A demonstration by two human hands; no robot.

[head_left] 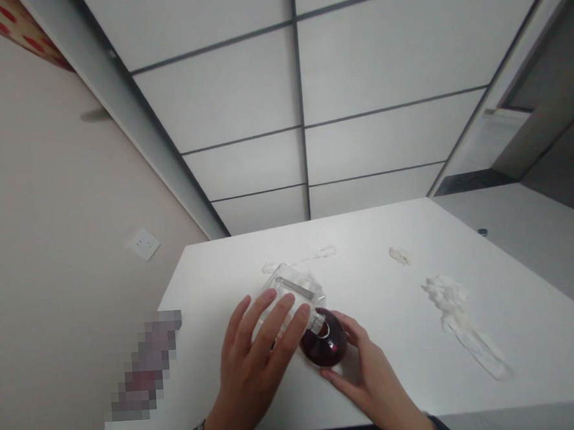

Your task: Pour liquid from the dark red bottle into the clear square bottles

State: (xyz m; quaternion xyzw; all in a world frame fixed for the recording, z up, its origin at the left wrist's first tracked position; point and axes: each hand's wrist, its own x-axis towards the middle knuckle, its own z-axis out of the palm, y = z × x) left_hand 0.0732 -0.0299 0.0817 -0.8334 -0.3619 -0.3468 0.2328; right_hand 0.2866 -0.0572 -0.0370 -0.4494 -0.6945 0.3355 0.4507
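2 hands meet at a clear bottle [295, 291] and a dark red ball [325, 347] near the front of the white table [390, 234].

The left hand [257, 356] lies over the tipped bottle with its fingers out straight. Its thumb is hidden, so I cannot tell if it grips. The right hand [369, 378] cups the ball, fingers touching it. The bottle's neck touches the ball's top. White foam smears [461, 324] lie well apart.

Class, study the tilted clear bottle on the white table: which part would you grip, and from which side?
Grip the clear bottle across its flat body from the left, as the left hand does. Its neck points right, against the dark red round object that the right hand cups, blocking that end.
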